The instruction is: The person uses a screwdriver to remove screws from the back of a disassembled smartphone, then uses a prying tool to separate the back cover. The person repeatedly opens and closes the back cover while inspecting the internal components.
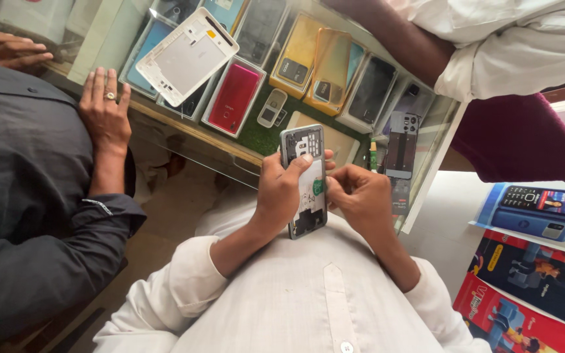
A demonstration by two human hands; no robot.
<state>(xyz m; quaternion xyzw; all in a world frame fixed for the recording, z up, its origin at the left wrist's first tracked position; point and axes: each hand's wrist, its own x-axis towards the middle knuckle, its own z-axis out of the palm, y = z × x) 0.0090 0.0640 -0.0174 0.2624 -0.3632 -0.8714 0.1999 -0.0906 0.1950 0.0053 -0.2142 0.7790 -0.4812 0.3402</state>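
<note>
1. Over the glass counter (426,140), head view: left hand (281,189) wraps its fingers round an opened phone (304,180), back cover off, insides bare; right hand (359,196) pinches at its right edge, fingertips closed on something too small to tell.
2. Progress, I'd judge: cover removed, a white back panel (186,55) lying on the counter; reassembly remaining.
3. Packages: red, yellow and blue phone boxes under glass; colourful posters (531,287) lower right.
</note>
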